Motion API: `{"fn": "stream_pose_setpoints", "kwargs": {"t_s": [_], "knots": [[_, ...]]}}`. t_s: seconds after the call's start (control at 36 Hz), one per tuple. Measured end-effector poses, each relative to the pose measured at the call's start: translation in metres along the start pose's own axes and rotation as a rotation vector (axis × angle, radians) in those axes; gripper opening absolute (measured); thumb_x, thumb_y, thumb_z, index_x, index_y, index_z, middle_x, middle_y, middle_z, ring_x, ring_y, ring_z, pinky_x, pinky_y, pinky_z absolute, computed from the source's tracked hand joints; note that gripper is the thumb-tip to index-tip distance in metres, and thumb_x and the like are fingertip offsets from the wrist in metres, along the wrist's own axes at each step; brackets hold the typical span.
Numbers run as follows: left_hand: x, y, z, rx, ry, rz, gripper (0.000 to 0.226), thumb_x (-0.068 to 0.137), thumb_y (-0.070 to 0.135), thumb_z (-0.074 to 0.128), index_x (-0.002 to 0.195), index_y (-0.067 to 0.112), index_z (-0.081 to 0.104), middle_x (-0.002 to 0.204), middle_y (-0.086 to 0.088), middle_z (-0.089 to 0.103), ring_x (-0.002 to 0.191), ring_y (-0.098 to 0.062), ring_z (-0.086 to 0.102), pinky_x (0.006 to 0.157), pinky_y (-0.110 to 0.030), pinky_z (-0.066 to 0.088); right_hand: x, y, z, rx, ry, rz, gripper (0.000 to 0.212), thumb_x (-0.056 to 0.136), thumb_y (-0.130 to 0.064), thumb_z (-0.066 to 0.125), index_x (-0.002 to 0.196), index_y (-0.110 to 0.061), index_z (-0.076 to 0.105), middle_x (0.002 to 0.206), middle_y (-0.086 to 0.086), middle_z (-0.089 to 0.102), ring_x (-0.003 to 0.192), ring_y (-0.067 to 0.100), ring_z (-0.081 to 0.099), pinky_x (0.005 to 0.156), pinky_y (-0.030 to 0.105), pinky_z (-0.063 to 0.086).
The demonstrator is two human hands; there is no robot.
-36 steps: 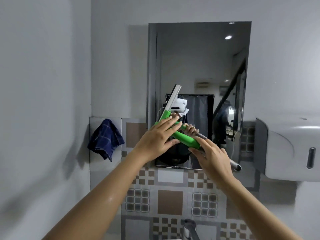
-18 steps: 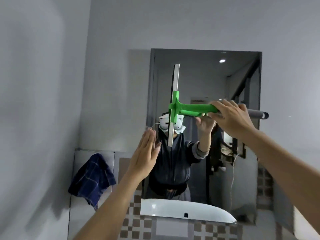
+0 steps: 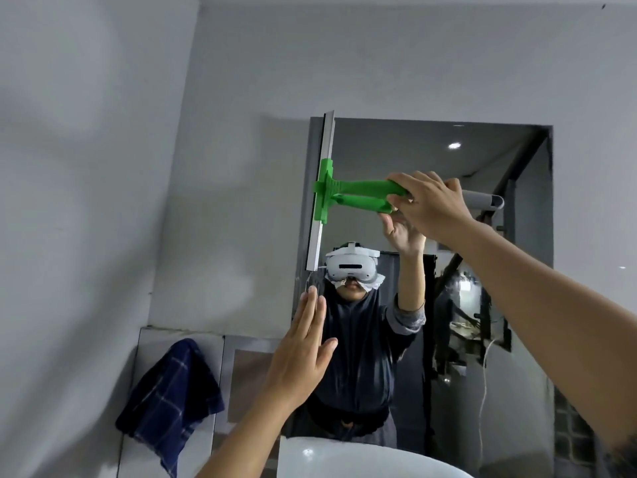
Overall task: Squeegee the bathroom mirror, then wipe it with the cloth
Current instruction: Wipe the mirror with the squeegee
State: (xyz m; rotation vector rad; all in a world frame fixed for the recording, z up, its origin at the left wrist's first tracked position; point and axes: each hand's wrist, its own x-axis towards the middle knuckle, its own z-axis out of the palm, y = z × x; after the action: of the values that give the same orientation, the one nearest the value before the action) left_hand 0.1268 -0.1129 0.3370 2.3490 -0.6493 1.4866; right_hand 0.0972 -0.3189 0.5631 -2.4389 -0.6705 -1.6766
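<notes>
Grey bathroom walls, a frameless mirror (image 3: 431,270) fixed above a band of tiles. Head view, the only one: my right hand (image 3: 431,205) is wrapped tight around the squeegee (image 3: 344,194) where green handle meets grey pole, in the upper half of the mirror. Handle lies about level; blade stands upright along the mirror's left edge, its top end just past the top corner. Cannot tell if the rubber is touching the glass. My left hand (image 3: 300,360) is empty, fingers straight and loosely together, thumb out, raised flat in front of the mirror's lower left part, below the blade's bottom end. The cloth (image 3: 169,398), dark blue check, hangs on the tiled wall left of the mirror, well apart from both hands. White basin rim (image 3: 362,460) curves below the mirror.
</notes>
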Motion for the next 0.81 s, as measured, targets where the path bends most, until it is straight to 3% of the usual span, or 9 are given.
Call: {"fn": "stream_pose_setpoints", "kwargs": {"t_s": [0.11,0.56,0.81], "knots": [[-0.0008,-0.0011,0.0012,0.009,0.006,0.002,0.071,0.095,0.036,0.038,0.144,0.015,-0.009,0.152,0.001,-0.023,0.138,-0.005,-0.021,0.104,-0.003,-0.003,0.0052,-0.0016,0.002,-0.01,0.004,-0.013,0.034,0.095,-0.039,0.039,0.128,-0.03,0.046,0.117,0.001,0.057,0.116,0.022,0.043,0.09,0.041,0.026],[-0.001,-0.0028,0.0045,0.035,0.021,-0.006,0.072,0.095,0.035,0.041,0.145,0.014,-0.006,0.154,-0.002,-0.017,0.14,-0.01,-0.016,0.114,-0.029,0.021,0.0088,-0.0046,-0.0036,-0.004,-0.015,-0.058,0.032,0.096,-0.038,0.039,0.127,-0.032,0.046,0.112,-0.002,0.057,0.112,0.02,0.043,0.088,0.039,0.026],[-0.0009,-0.0025,0.0055,0.072,0.014,-0.016,0.072,0.095,0.037,0.039,0.145,0.013,-0.008,0.153,-0.003,-0.019,0.139,-0.009,-0.019,0.115,-0.028,0.013,0.0004,0.0022,-0.0068,-0.042,-0.003,-0.056,0.032,0.096,-0.038,0.039,0.126,-0.031,0.045,0.117,-0.002,0.057,0.113,0.021,0.045,0.088,0.039,0.026]]}}
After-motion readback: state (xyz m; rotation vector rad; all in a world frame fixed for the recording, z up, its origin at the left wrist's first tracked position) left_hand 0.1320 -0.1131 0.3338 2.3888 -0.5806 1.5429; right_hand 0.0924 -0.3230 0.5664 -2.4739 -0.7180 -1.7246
